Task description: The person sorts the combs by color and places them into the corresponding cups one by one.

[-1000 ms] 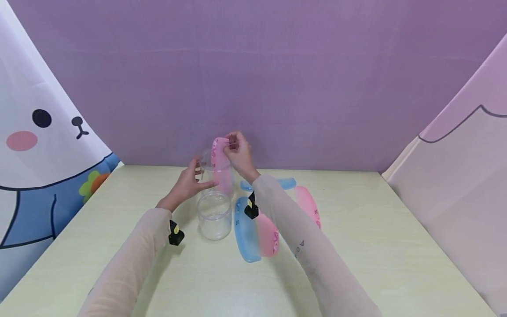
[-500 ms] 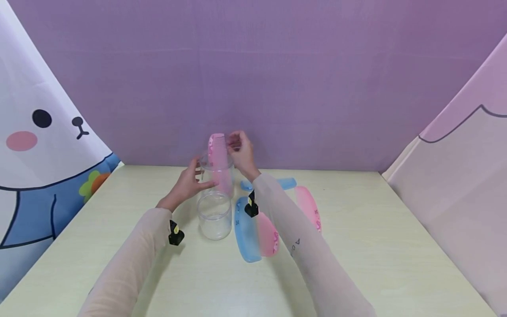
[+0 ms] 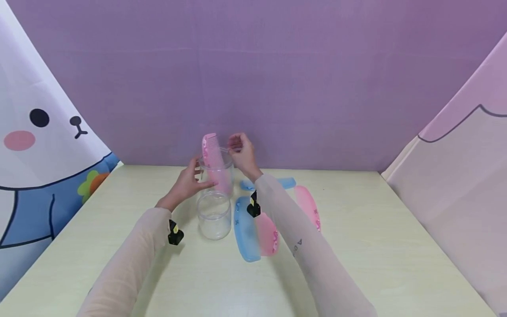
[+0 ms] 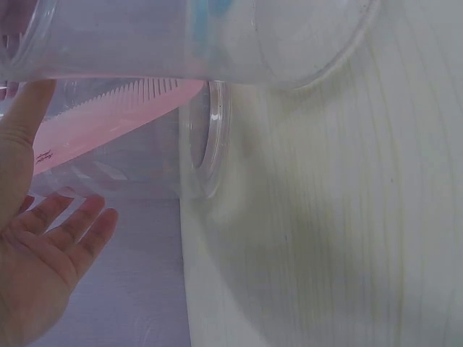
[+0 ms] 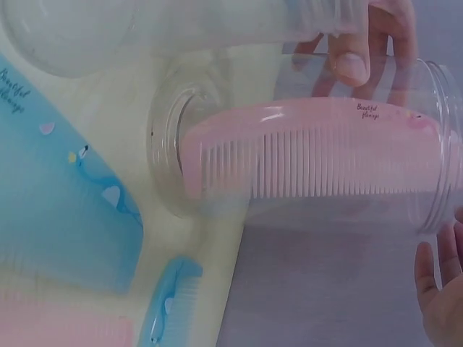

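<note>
A pink comb (image 3: 211, 149) leans inside the rear clear plastic jar (image 3: 228, 168), its upper end sticking out above the rim and tilted left. Thumb and fingers of my left hand (image 3: 186, 184) hold this jar from its left side. My right hand (image 3: 243, 155) is beside the jar's rim on the right, fingers loosely bent, holding nothing. Through the wall in the right wrist view, the pink comb (image 5: 282, 119) reaches the jar's bottom, teeth along one side. A second clear jar (image 3: 214, 223) stands in front of the first with nothing in it.
Right of the jars, a blue comb (image 3: 246, 233) and a pink comb (image 3: 268, 235) lie side by side on the pale table (image 3: 396, 246). Farther back are another blue comb (image 3: 287, 183) and pink comb (image 3: 308, 204), partly behind the right sleeve. A purple cloth (image 3: 301, 88) hangs behind.
My right hand has let go of the pink comb and drawn slightly right. The comb has tipped left against the jar's rim. My left hand has stayed on the jar.
</note>
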The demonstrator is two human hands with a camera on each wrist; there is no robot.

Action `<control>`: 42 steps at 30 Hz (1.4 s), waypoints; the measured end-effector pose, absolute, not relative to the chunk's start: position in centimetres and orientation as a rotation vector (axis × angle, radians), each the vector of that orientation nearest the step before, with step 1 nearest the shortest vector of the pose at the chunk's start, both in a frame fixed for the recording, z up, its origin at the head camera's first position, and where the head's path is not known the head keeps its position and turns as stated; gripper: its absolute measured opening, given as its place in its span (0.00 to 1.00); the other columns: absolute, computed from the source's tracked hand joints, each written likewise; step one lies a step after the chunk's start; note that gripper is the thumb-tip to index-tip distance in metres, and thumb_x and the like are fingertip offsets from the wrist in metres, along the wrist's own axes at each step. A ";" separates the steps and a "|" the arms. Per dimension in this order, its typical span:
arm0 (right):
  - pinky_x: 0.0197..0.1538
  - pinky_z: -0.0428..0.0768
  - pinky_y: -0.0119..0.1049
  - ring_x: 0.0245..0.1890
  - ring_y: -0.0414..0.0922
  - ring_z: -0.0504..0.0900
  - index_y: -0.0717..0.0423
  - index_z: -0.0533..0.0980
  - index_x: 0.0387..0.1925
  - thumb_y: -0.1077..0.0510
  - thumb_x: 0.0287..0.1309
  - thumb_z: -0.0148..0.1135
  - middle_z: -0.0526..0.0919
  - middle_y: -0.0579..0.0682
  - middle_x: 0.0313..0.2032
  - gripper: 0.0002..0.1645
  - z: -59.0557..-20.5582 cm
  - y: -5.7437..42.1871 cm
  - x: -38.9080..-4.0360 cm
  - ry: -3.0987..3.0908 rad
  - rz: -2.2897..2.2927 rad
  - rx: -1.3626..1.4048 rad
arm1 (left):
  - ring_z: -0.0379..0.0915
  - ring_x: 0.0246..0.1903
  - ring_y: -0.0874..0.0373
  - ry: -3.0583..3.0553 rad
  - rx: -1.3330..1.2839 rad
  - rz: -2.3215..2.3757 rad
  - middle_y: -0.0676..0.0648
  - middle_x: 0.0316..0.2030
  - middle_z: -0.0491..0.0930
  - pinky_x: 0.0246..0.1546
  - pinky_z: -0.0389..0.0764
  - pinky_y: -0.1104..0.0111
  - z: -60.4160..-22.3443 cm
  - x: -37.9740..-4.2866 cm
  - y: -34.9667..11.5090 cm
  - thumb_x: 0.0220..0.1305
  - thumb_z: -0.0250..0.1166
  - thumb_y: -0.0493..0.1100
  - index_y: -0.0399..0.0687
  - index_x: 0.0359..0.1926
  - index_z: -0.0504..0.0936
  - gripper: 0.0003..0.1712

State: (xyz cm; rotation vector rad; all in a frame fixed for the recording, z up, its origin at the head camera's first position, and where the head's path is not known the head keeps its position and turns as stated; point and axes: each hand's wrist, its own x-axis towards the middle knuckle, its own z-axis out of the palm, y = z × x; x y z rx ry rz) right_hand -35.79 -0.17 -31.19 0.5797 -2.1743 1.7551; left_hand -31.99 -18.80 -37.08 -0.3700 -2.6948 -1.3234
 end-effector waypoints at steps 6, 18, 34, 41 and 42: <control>0.45 0.78 0.35 0.45 0.56 0.77 0.67 0.68 0.47 0.76 0.49 0.57 0.77 0.65 0.43 0.21 -31.7 0.7 -36.8 -2.195 1.766 0.592 | 0.63 0.58 0.36 -2.695 -0.379 -1.318 0.33 0.64 0.58 0.54 0.73 0.49 -37.1 -32.1 -18.9 0.47 0.72 0.51 0.44 0.69 0.43 0.58; 0.48 0.77 0.44 0.46 0.56 0.75 0.67 0.67 0.49 0.72 0.52 0.58 0.75 0.64 0.45 0.21 -32.4 4.4 -36.0 -2.310 1.729 0.616 | 0.61 0.59 0.36 -2.713 -0.360 -1.324 0.33 0.65 0.56 0.55 0.72 0.48 -37.0 -31.9 -19.0 0.48 0.71 0.50 0.44 0.70 0.41 0.59; 0.50 0.78 0.44 0.48 0.55 0.75 0.63 0.67 0.49 0.67 0.55 0.59 0.73 0.60 0.47 0.19 -35.7 10.7 -34.5 -2.555 1.538 0.608 | 0.60 0.60 0.37 -2.725 -0.351 -1.328 0.36 0.66 0.56 0.56 0.71 0.48 -37.2 -32.0 -19.1 0.46 0.71 0.54 0.49 0.70 0.39 0.61; 0.54 0.76 0.46 0.51 0.56 0.74 0.62 0.66 0.51 0.65 0.56 0.59 0.73 0.60 0.49 0.21 -37.4 13.3 -34.5 -2.642 1.456 0.543 | 0.60 0.61 0.38 -2.738 -0.329 -1.327 0.36 0.66 0.55 0.57 0.70 0.48 -37.1 -31.9 -19.3 0.47 0.71 0.54 0.50 0.70 0.39 0.61; 0.54 0.76 0.45 0.50 0.56 0.74 0.61 0.66 0.51 0.64 0.56 0.59 0.73 0.60 0.49 0.21 -37.7 13.6 -34.5 -2.655 1.444 0.524 | 0.60 0.61 0.37 -2.737 -0.328 -1.328 0.36 0.66 0.55 0.57 0.70 0.48 -37.1 -31.9 -19.3 0.47 0.71 0.54 0.50 0.70 0.39 0.60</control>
